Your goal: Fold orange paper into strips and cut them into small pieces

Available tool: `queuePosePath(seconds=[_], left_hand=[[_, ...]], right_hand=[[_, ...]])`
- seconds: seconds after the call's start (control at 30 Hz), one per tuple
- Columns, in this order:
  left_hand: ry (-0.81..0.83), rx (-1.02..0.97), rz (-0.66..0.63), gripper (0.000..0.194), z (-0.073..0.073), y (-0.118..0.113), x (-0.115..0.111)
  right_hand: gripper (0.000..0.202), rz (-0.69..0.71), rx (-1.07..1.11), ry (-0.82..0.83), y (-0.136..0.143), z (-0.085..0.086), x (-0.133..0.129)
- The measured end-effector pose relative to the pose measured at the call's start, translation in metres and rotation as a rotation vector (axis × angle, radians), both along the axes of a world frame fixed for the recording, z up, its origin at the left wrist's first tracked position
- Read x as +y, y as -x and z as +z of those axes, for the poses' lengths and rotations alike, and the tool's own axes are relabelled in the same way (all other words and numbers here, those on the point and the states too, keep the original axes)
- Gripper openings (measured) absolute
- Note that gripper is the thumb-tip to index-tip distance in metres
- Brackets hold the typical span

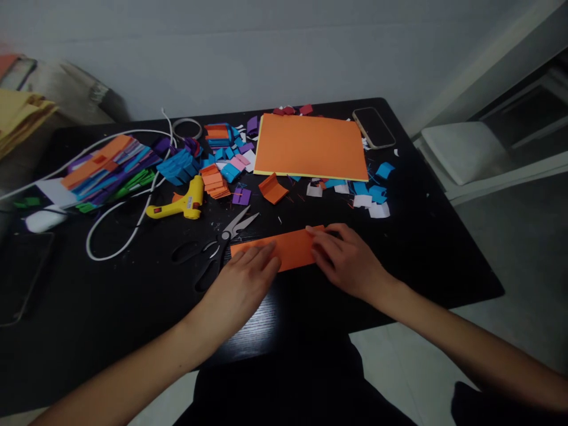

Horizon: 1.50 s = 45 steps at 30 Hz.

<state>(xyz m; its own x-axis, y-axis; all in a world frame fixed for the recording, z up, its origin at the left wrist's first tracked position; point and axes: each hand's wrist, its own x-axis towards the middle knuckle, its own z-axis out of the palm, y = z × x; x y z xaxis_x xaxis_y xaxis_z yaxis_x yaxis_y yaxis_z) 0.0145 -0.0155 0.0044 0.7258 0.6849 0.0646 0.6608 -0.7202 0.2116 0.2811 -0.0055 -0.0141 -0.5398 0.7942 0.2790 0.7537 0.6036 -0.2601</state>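
Note:
An orange paper strip [295,251] lies slantwise on the black table in front of me. My left hand [246,275] rests palm down on its left part, fingers stretched out and pressing the paper. At the strip's right end, my right hand [346,260] has its fingers bent round the paper, index finger at the top edge and thumb at the lower edge. Black-handled scissors [226,235] lie with blades apart just beyond my left hand, one handle partly near my wrist. A folded orange paper piece [273,189] sits beyond the strip.
Orange sheets [310,145] lie stacked at the back, a phone [374,127] to their right. A yellow glue gun [180,204], a white cable [91,236] and bundles of folded coloured paper [110,168] occupy the left. Paper scraps [377,194] are scattered around. Another dark phone [24,278] lies far left.

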Motion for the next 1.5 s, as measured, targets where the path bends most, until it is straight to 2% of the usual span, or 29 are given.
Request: queuePosePath(seconds=[0.2,0.3,0.37,0.47,0.6,0.77,1.13,1.3,1.4,1.5], left_hand=[[-0.047,0.065,0.004,0.024,0.004,-0.002,0.003],[-0.046,0.165,0.019,0.027,0.008,-0.013,0.005],[-0.067,0.216,0.047,0.037,0.008,-0.023,0.006],[-0.149,0.244,0.105,0.051,0.005,-0.04,0.007],[-0.185,0.268,0.122,0.057,-0.001,-0.047,0.009],[-0.204,0.287,0.133,0.055,-0.004,-0.031,0.006],[-0.318,0.313,0.251,0.048,-0.004,0.028,-0.016],[-0.309,0.29,0.303,0.053,-0.007,0.037,-0.021],[-0.307,0.266,0.31,0.053,-0.008,0.037,-0.021],[-0.309,0.25,0.312,0.053,-0.009,0.036,-0.021]], right_hand=[[0.018,-0.064,-0.003,0.019,-0.018,0.001,0.001],[0.018,-0.063,0.025,0.015,-0.017,-0.002,0.001],[0.019,-0.059,0.028,0.015,-0.016,-0.003,0.001],[0.022,-0.057,0.019,0.006,-0.016,-0.005,0.0],[0.021,-0.065,0.0,-0.011,-0.016,-0.005,0.0],[0.02,-0.077,-0.007,-0.015,-0.016,-0.004,0.001],[0.017,-0.086,-0.017,-0.012,-0.016,-0.002,0.002],[0.016,-0.09,-0.049,-0.057,-0.015,0.001,0.003],[0.021,-0.056,-0.056,-0.09,-0.001,0.006,0.003],[0.029,0.07,-0.02,-0.051,0.027,0.009,0.002]])
